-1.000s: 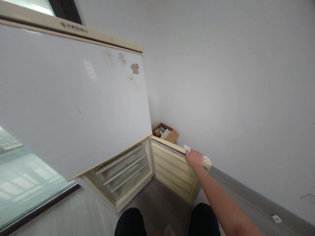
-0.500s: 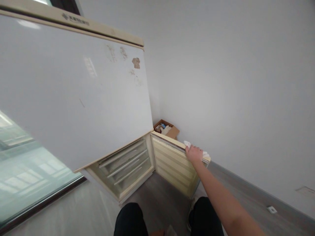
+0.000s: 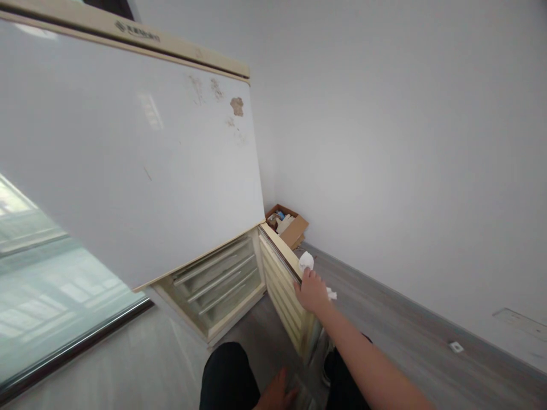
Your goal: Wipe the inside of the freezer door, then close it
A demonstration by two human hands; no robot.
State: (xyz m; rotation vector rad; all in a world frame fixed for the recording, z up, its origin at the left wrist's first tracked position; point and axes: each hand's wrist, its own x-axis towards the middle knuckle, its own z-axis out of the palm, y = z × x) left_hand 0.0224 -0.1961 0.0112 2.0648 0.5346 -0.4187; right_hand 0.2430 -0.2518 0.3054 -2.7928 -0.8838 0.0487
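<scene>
My right hand (image 3: 314,291) is closed around a crumpled white tissue (image 3: 306,261) and presses it on the top edge of the lower fridge door (image 3: 282,247). Tissue ends stick out on both sides of the fingers. That door stands ajar, its ribbed cream inner side facing the compartment (image 3: 226,279) with its several pale shelf bars. At the bottom, between my knees, my left hand (image 3: 276,393) shows in part with its fingers apart. Beside its fingertips is something see-through (image 3: 302,394) that I cannot make out.
The fridge's large white upper door (image 3: 171,154) is shut, with brown peeled marks near its corner. A cardboard box (image 3: 294,230) of odds and ends stands behind the hinge by the wall. A small white square piece (image 3: 456,347) lies on the wooden floor (image 3: 384,319). Glass (image 3: 51,285) is at left.
The lower door has swung inward, toward the left, with my right hand and the tissue on its edge. My left hand has come further into view at the bottom.
</scene>
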